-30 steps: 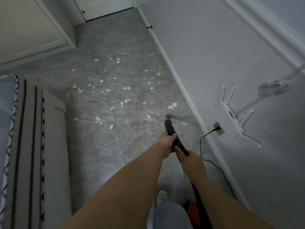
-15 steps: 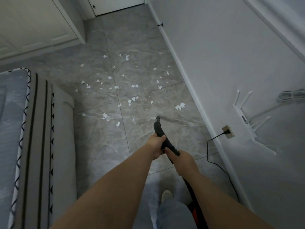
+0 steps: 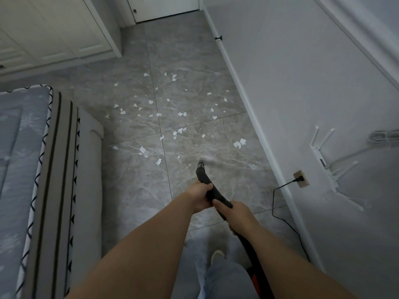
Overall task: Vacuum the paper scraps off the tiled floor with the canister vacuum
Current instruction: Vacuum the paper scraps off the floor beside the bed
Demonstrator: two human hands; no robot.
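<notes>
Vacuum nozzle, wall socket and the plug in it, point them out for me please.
vacuum nozzle [image 3: 201, 169], head view, on its black tip near the floor.
wall socket [image 3: 302, 179], head view, on its beige faceplate.
plug [image 3: 295, 180], head view, on its black body.

I am seeing the canister vacuum [image 3: 255, 283] only as an orange sliver cut off by the bottom edge, half behind my leg. My right hand [image 3: 238, 214] and left hand [image 3: 199, 196] are covering the middle of the hose [image 3: 204, 175]. The nozzle tip is too small to tell whether it is touching the floor [image 3: 133, 190]. The coiled cable [image 3: 386, 137] is blurring at the right edge.
</notes>
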